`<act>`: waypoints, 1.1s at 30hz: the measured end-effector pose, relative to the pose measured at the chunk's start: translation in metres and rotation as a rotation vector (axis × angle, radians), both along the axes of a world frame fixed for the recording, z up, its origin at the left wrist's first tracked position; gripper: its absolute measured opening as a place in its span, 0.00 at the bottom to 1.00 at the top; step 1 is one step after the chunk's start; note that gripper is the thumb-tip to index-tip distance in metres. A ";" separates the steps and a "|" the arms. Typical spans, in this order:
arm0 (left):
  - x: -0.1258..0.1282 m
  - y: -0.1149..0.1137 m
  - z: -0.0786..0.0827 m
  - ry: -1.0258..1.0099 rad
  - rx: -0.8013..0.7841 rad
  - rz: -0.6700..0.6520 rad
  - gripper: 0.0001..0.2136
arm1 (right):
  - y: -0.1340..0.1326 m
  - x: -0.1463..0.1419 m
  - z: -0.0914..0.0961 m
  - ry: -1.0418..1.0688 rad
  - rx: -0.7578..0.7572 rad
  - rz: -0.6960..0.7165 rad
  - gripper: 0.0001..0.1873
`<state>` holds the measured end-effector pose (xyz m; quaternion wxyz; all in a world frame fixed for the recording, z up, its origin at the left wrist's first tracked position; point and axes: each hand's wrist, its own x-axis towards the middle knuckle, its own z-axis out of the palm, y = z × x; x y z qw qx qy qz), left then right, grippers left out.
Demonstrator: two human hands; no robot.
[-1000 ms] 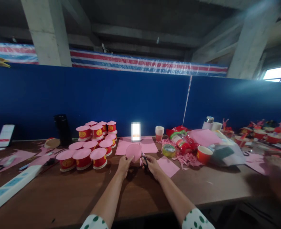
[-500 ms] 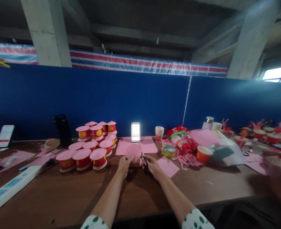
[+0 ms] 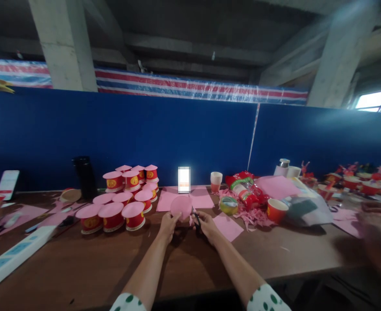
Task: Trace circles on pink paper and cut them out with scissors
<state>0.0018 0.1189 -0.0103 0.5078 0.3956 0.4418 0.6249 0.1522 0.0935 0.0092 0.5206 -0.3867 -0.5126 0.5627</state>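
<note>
My left hand [image 3: 169, 224] pinches the lower left edge of a round pink paper disc [image 3: 181, 207], thumb on top. My right hand [image 3: 206, 225] is closed around a pair of dark scissors [image 3: 196, 217], whose tips meet the disc's right edge. A small pink strip hangs between the disc and the scissors. Behind the disc lie pink paper sheets [image 3: 203, 199]. To the left stand several red paper cups [image 3: 134, 219] topped with pink paper. A single pink sheet [image 3: 227, 226] lies right of my right hand.
A phone [image 3: 184, 179] stands upright behind the sheets. Rightward are a paper cup [image 3: 216, 181], a tape roll [image 3: 228, 204], pink shreds [image 3: 253, 216] and a red cup [image 3: 277, 210]. A power strip [image 3: 18, 255] and black bottle [image 3: 84, 177] are leftward. Other people's hands work at both sides.
My hands, the disc and the scissors stay in nearly the same place. At the far left, another person's hand and the red item in it have shifted right. The hand at the far right has moved slightly.
</note>
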 end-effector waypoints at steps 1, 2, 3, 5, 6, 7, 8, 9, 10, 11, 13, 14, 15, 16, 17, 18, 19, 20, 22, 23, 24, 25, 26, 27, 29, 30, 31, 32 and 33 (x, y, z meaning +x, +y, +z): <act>0.000 0.000 0.000 0.002 0.002 0.002 0.13 | 0.000 0.000 0.000 0.000 0.001 0.000 0.20; 0.000 0.000 0.000 0.003 0.003 0.004 0.13 | 0.001 0.000 -0.001 -0.001 0.001 -0.002 0.20; 0.000 0.000 0.000 0.002 0.002 0.009 0.13 | 0.001 0.000 -0.001 -0.003 0.001 -0.001 0.20; 0.000 0.000 0.001 -0.006 -0.008 0.016 0.13 | 0.002 0.000 -0.002 -0.006 0.002 0.002 0.21; 0.000 0.000 0.001 -0.010 -0.013 0.019 0.13 | 0.002 0.000 -0.002 -0.005 0.004 0.001 0.21; 0.000 0.000 0.001 -0.014 -0.017 0.020 0.13 | 0.002 0.000 -0.002 -0.005 0.005 0.000 0.21; 0.000 0.000 0.000 -0.016 -0.019 0.021 0.13 | 0.002 0.000 -0.002 -0.006 0.006 -0.002 0.21; 0.000 0.000 0.001 -0.016 -0.018 0.019 0.13 | 0.002 0.000 -0.002 -0.007 0.007 -0.005 0.21; 0.000 0.000 0.001 -0.016 -0.015 0.017 0.13 | 0.002 0.000 -0.002 -0.008 0.010 -0.008 0.21; 0.000 -0.001 0.001 -0.016 -0.015 0.017 0.13 | 0.002 0.000 -0.002 -0.009 0.014 -0.008 0.20; 0.000 -0.001 0.001 -0.012 -0.022 0.024 0.13 | 0.001 0.000 -0.001 -0.008 0.021 -0.007 0.20; 0.000 -0.001 0.002 -0.010 -0.024 0.026 0.13 | 0.001 0.000 -0.001 -0.008 0.022 -0.003 0.20; 0.001 -0.002 0.002 -0.008 -0.026 0.024 0.13 | 0.000 0.000 -0.001 -0.007 0.021 0.000 0.20; 0.001 -0.002 0.002 -0.005 -0.027 0.022 0.13 | 0.000 0.000 0.000 -0.004 0.019 0.002 0.20; 0.001 -0.002 0.002 -0.003 -0.025 0.019 0.13 | 0.000 0.001 0.000 -0.001 0.018 0.003 0.20; 0.001 -0.001 0.002 -0.002 -0.020 0.016 0.13 | -0.001 0.001 0.000 0.002 0.019 0.001 0.20; 0.000 -0.001 0.001 0.000 -0.016 0.012 0.13 | -0.001 0.001 0.001 0.005 0.023 0.000 0.21; 0.000 0.000 0.000 0.003 -0.011 0.011 0.14 | 0.000 0.001 0.000 0.005 0.027 -0.002 0.21; -0.001 0.002 -0.003 0.009 -0.001 0.008 0.15 | 0.000 0.001 0.000 -0.007 0.033 0.007 0.21; -0.001 0.003 -0.005 0.011 0.004 0.004 0.15 | 0.001 0.001 0.000 -0.016 0.035 0.014 0.21; -0.001 0.004 -0.006 0.010 0.004 0.004 0.16 | 0.001 0.001 0.000 -0.023 0.033 0.021 0.21; -0.002 0.005 -0.008 0.009 0.002 0.006 0.16 | 0.001 0.001 -0.001 -0.029 0.031 0.027 0.21; -0.002 0.006 -0.009 0.008 0.002 0.008 0.16 | 0.001 0.002 -0.001 -0.033 0.030 0.030 0.21; -0.002 0.006 -0.010 0.008 0.001 0.011 0.16 | 0.001 0.002 0.000 -0.035 0.030 0.030 0.21; -0.003 0.007 -0.011 0.014 0.000 0.018 0.16 | 0.001 0.002 -0.001 -0.030 0.027 0.026 0.20; -0.003 0.007 -0.011 0.018 -0.001 0.021 0.16 | 0.001 0.002 -0.001 -0.026 0.027 0.023 0.20; -0.003 0.007 -0.011 0.019 -0.002 0.022 0.16 | 0.002 0.002 -0.001 -0.023 0.028 0.020 0.20; -0.003 0.007 -0.011 0.019 -0.002 0.018 0.16 | 0.002 0.002 -0.002 -0.023 0.028 0.019 0.20; -0.003 0.007 -0.010 0.017 -0.003 0.014 0.15 | 0.003 0.002 -0.003 -0.026 0.029 0.018 0.20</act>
